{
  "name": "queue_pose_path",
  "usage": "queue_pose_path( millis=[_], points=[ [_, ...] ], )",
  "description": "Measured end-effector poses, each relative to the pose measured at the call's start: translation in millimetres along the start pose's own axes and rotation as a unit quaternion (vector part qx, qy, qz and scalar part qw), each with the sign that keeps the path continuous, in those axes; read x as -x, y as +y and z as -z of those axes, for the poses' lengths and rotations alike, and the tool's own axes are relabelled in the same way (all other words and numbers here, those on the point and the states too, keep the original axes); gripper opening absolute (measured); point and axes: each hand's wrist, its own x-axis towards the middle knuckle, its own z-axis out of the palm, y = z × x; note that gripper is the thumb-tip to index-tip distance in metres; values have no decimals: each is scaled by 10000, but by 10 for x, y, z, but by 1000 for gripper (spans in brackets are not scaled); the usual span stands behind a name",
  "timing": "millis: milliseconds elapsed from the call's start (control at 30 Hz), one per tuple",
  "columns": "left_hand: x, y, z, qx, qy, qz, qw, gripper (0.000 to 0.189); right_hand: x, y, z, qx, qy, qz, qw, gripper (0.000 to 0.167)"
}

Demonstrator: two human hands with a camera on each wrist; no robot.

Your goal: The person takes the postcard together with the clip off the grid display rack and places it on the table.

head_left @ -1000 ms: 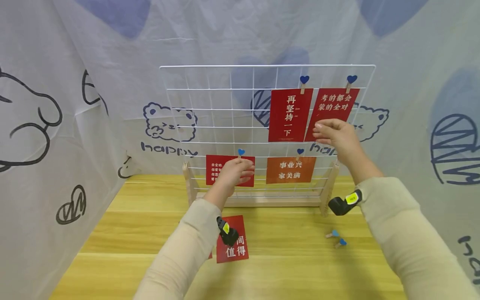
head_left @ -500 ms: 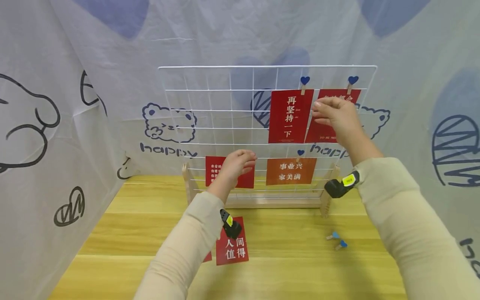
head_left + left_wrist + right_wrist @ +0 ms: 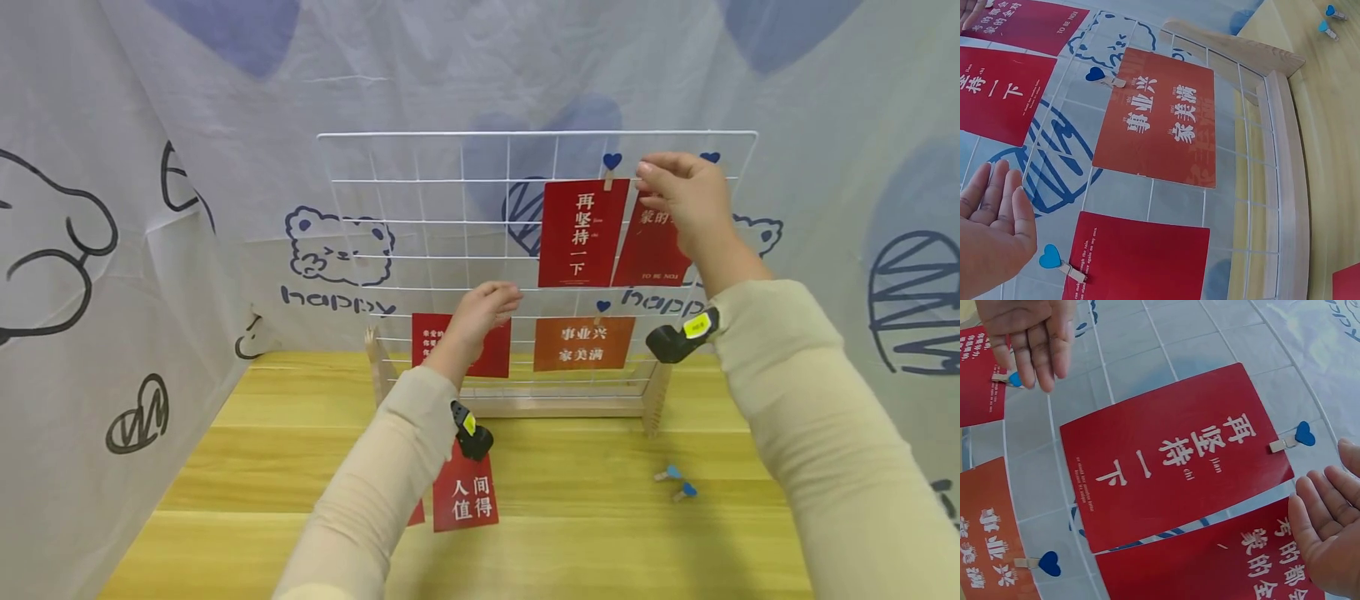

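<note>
My right hand (image 3: 690, 196) is raised in front of the upper right red card (image 3: 651, 250) and covers part of its print. Its fingers are loosely bent and hold nothing; in the right wrist view they lie by that card's top edge. My left hand (image 3: 480, 321), also holding nothing, hovers before the lower left red card (image 3: 495, 357), its fingers relaxed. Between the hands, another red card (image 3: 557, 233) hangs from a blue heart clothespin (image 3: 612, 162). Below it hangs an orange card (image 3: 583, 343). All these cards are on a white wire grid (image 3: 442, 289).
A wooden base (image 3: 555, 407) carries the grid on the yellow wooden table (image 3: 570, 517). On the table lie a red card (image 3: 467, 500), part of another (image 3: 417, 514) behind the left sleeve, and two blue heart clothespins (image 3: 672, 473) at right. A patterned cloth (image 3: 420, 75) hangs behind.
My right hand has risen along the upper right card, from its lower part to its top edge. My left hand has drifted slightly up and right. The cards hang as before.
</note>
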Motion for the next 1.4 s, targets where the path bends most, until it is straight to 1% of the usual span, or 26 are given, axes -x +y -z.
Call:
queue_pose_path(
  millis=[67, 167, 233, 333, 467, 567, 700, 867, 1033, 1200, 1400],
  points=[
    [-27, 8, -6, 23, -14, -16, 10000, 36, 116, -173, -42, 104, -20, -84, 9999, 43],
    [-60, 21, -17, 84, -31, -70, 9999, 36, 160, -290, -69, 238, 49, -196, 9995, 43],
    [-77, 32, -25, 124, 3, -111, 9999, 36, 82, -258, -50, 137, 124, -286, 9994, 43],
    [-102, 42, -37, 152, 10, -183, 9997, 35, -109, -127, 1, 89, 84, -294, 9995, 45],
    [-126, 46, -61, 163, -54, -193, 9997, 34, -324, 27, 35, 399, -174, -102, 9990, 50],
    [-145, 36, -80, 202, -109, -169, 9996, 34, -412, 92, 21, 717, -263, -90, 9970, 52],
    [-168, 14, -95, 264, -141, -157, 9994, 35, -455, 112, -19, 1061, -344, -188, 9936, 54],
    [-192, -5, -109, 280, -119, -182, 9994, 35, -448, 98, -71, 1205, -471, -225, 9913, 58],
    [-213, -11, -129, 275, -132, -155, 9994, 36, -433, 86, -132, 1452, -559, -111, 9878, 58],
    [-230, 3, -151, 264, -178, -121, 9994, 38, -482, 102, -171, 1554, -467, -163, 9866, 51],
    [-242, 20, -162, 275, -167, -83, 9994, 37, -545, 112, -197, 1756, -176, -271, 9839, 44]
  ],
)
